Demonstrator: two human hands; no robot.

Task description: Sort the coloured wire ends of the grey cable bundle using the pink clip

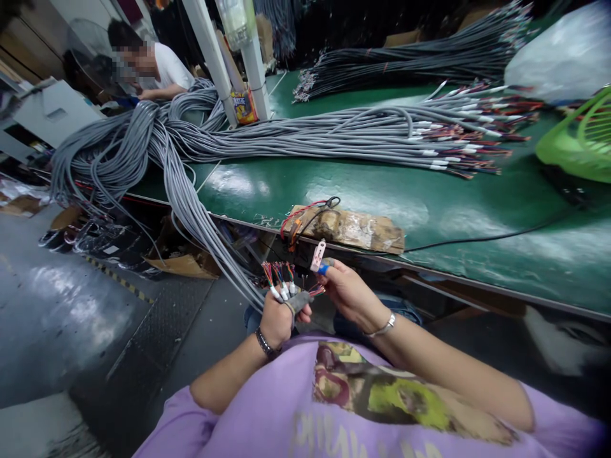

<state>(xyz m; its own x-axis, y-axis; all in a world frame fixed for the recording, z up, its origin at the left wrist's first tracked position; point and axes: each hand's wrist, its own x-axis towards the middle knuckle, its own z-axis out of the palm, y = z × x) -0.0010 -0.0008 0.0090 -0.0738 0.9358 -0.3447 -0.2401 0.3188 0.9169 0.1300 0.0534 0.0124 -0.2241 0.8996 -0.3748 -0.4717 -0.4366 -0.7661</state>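
My left hand (278,321) is closed round the ends of several grey cables (210,238). Above its fist stand white collars and thin coloured wires (279,272). A grey covering is on the thumb, and another few thin wires (317,290) point right from this hand. Between thumb and fingers, my right hand (351,294) pinches a small pinkish-white flat tool (318,254); its exact kind is unclear. Blue wrapping shows at the fingertips by the tool. Both hands are close together in front of the bench edge, slightly apart from each other.
A long bundle of grey cables (296,137) lies across the green bench (429,203). Behind it is a darker cable bundle (401,63). A taped board (358,230) with red and black leads sits at the edge. A green basket (580,140) is right; a person (165,70) sits far left.
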